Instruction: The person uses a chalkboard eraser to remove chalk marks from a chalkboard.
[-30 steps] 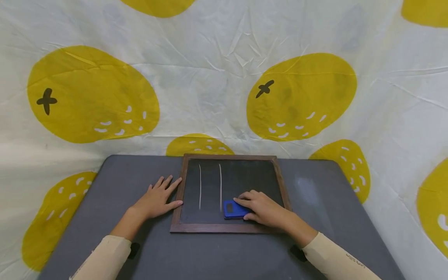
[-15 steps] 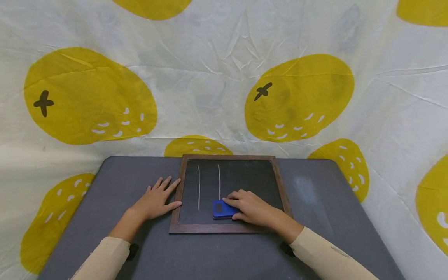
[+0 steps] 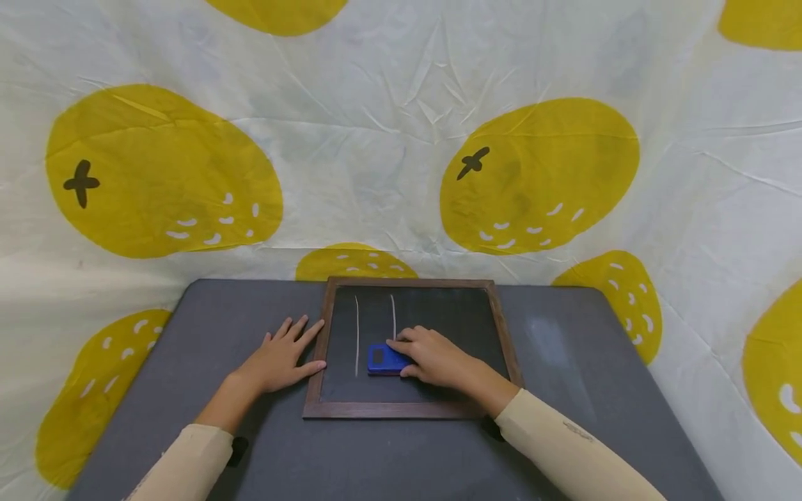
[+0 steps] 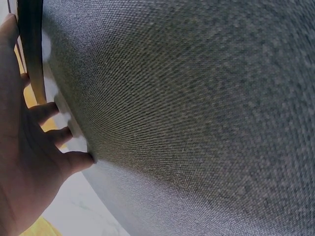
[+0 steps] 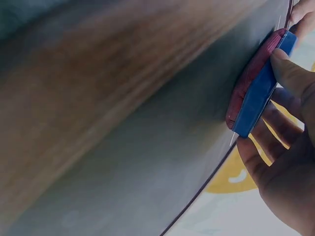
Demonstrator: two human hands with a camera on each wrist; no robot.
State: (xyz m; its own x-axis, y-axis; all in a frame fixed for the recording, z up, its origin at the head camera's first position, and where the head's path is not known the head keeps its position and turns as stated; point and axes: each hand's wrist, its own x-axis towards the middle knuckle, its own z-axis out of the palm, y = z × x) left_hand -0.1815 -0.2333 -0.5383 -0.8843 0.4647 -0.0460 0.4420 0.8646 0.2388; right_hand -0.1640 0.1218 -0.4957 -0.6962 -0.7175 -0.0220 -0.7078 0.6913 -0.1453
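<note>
Blue eraser on the chalkboard, lower half, a bit left of centre, dark red pad facing the board. Right hand grips it: thumb along 1 long edge, fingers on the other side, hand partly closed around it. Left hand holds nothing; fingers straight and spread, index tip and thumb touching the left side of the brown frame. 2 chalk lines on the board: left line just beside the eraser, right line running down to the gripping hand. Right forearm crosses the frame's lower right corner, hiding it. Board lies on a grey table; white curtain with yellow fruit print behind.
</note>
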